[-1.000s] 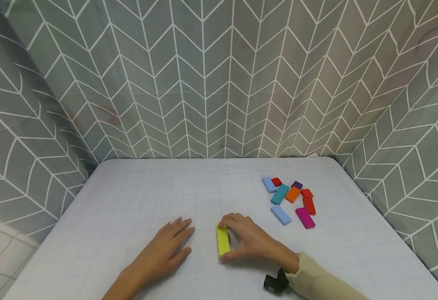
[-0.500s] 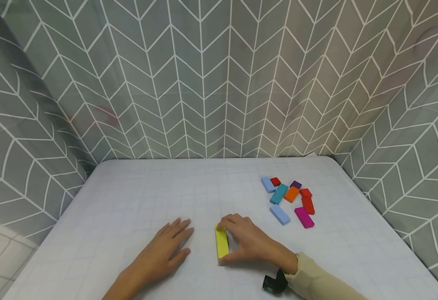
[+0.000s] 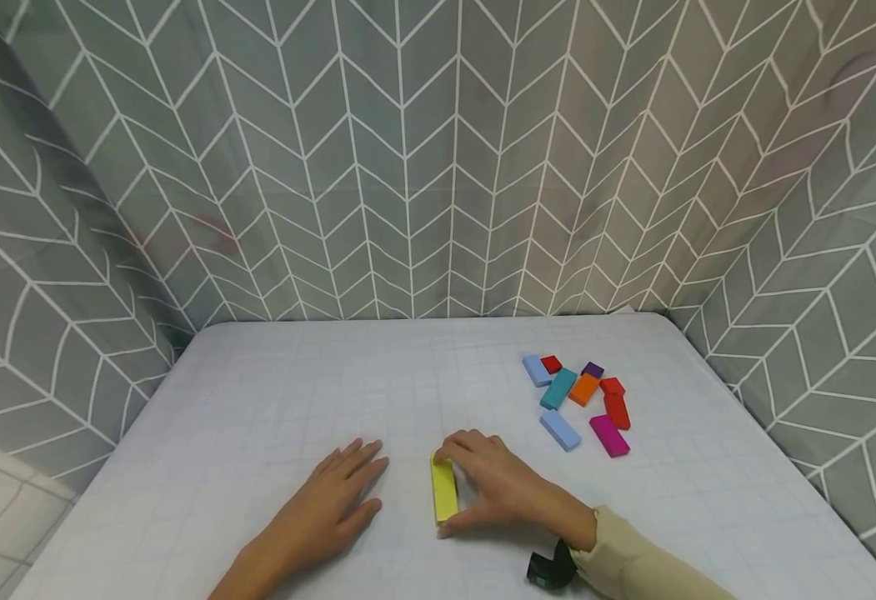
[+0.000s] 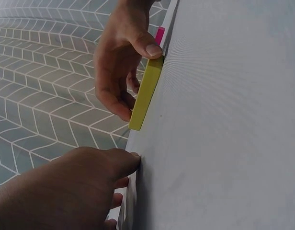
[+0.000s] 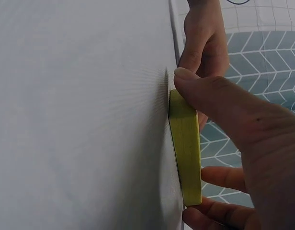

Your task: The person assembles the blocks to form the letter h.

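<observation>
A flat yellow block lies lengthwise on the white tabletop, pointing away from me. My right hand pinches it by its two ends, thumb at the near end and fingertips at the far one. In the right wrist view the same yellow block shows its long side, resting on the cloth between thumb and fingers. My left hand rests on the table to the left, fingers spread and holding nothing. A gap separates it from the block, as the left wrist view of my left hand also shows.
Several coloured blocks lie at the back right, among them a teal block, an orange block, a magenta block and a light blue block. A black device sits at my right wrist. Patterned curtains surround the table.
The yellow block and my right hand have shifted very slightly toward me. My left hand and the other blocks keep their places.
</observation>
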Demonstrator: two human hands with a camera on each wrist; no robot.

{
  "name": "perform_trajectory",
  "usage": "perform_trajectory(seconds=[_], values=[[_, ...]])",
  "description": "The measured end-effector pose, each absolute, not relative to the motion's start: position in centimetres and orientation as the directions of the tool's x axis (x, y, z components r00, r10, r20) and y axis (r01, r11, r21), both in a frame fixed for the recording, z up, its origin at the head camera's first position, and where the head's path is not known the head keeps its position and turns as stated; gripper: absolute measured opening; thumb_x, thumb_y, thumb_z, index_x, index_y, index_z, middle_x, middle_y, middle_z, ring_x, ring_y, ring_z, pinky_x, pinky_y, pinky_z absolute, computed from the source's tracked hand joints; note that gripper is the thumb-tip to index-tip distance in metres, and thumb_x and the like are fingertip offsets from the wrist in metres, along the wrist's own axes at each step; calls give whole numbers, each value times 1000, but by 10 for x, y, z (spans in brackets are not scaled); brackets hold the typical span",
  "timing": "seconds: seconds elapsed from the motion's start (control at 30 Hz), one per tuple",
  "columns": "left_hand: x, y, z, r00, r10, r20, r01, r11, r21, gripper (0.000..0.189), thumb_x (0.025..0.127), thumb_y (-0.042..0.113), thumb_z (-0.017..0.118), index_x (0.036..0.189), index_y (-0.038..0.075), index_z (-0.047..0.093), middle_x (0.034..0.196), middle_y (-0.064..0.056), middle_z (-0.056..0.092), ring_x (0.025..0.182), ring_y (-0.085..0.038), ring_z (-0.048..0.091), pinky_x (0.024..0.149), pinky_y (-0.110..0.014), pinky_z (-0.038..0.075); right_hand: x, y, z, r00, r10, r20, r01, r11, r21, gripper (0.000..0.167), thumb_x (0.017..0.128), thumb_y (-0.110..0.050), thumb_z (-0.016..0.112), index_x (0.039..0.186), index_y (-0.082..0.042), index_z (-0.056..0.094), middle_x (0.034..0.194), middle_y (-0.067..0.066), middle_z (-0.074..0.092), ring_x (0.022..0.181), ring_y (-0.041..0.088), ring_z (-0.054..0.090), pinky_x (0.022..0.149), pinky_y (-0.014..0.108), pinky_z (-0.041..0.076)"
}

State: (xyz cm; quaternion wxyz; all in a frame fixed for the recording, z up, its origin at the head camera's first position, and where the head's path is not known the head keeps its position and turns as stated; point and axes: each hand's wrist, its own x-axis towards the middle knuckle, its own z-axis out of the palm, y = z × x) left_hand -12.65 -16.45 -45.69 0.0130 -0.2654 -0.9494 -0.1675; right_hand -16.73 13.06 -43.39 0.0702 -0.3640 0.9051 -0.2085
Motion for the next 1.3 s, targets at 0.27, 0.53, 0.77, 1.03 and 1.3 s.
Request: perform_trajectory(seconds=[0.27,0.53,0.77,1.03,1.3], values=[[-126,-164,-456,-860,498,112,507,804,311,54,104,40,63,151,14,56,162,-6,42,152,-32,29,121,-59,24,-168,135,-432,-722,-691,30,-626,635,-453,76,77,-68,83,136,-27,59,142,-7,51,130,14,48,107,47,44],[-125,-157,-458,-858,498,127,509,791,340,54,103,40,64,148,13,59,160,-8,44,152,-33,31,121,-58,22,-166,163,-423,-753,-645,129,-612,615,-498,66,85,-56,83,135,-19,63,142,-6,54,132,17,49,105,51,46],[-120,-148,-452,-839,522,157,536,737,412,52,100,43,68,143,14,63,155,-6,51,149,-32,37,121,-55,26,-167,187,-423,-777,-602,181,-597,616,-515,47,93,-49,78,127,-18,68,134,-8,60,128,18,53,102,53,50],[-111,-135,-450,-807,568,161,578,705,412,55,101,43,66,150,18,56,159,-2,46,147,-27,40,116,-55,36,-169,213,-418,-817,-518,254,-565,630,-533,44,91,-33,83,128,-15,69,134,-3,63,126,24,57,99,58,52],[-110,-127,-458,-681,687,254,723,575,383,53,107,35,59,156,18,48,165,-1,36,151,-28,33,113,-57,39,-178,228,-419,-815,-486,316,-579,654,-487,45,91,-28,83,131,-12,69,133,-2,66,122,22,60,96,55,54]])
